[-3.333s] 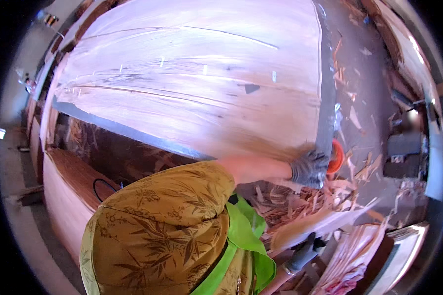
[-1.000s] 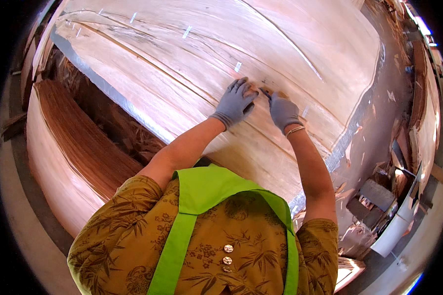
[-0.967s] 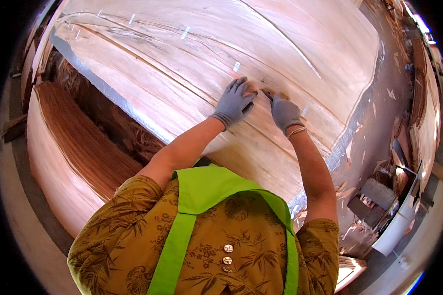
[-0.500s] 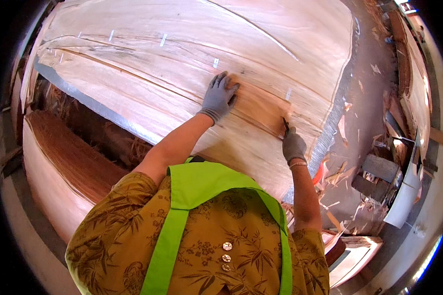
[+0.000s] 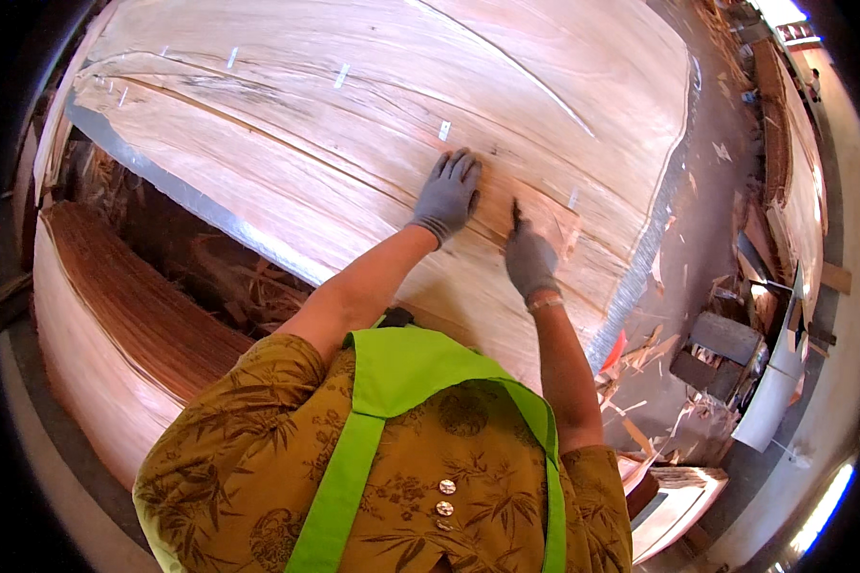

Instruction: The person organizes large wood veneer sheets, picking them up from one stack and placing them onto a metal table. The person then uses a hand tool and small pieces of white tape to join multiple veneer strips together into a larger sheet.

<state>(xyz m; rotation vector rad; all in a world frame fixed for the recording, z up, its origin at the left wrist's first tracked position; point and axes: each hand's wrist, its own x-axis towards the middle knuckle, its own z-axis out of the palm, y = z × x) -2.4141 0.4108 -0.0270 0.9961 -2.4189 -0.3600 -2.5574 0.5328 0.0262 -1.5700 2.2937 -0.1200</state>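
A wide pale sheet of wood veneer (image 5: 583, 67) spreads before me, with long cracks running across it. My left hand (image 5: 447, 196), in a grey glove, presses down on it with the palm flat and the fingers outstretched. Just to its right lies a browner strip of veneer (image 5: 552, 218) on the sheet. My right hand (image 5: 531, 260), also gloved in grey, is closed around a small dark knife-like tool (image 5: 516, 212). The tool's tip points away from me over the strip; whether it touches the wood I cannot tell.
Short pieces of white tape (image 5: 341, 75) dot the sheet along a crack. At the lower left stands a curved stack of veneer (image 5: 134, 296). Wood scraps and a grey block-like object (image 5: 724, 339) lie on the floor to the right. A veneer pile (image 5: 683, 501) sits at the lower right.
My right hand with the dark tool has moved left along the strip, closer to my left hand. The left hand remains flat on the veneer. The whole view has shifted slightly.
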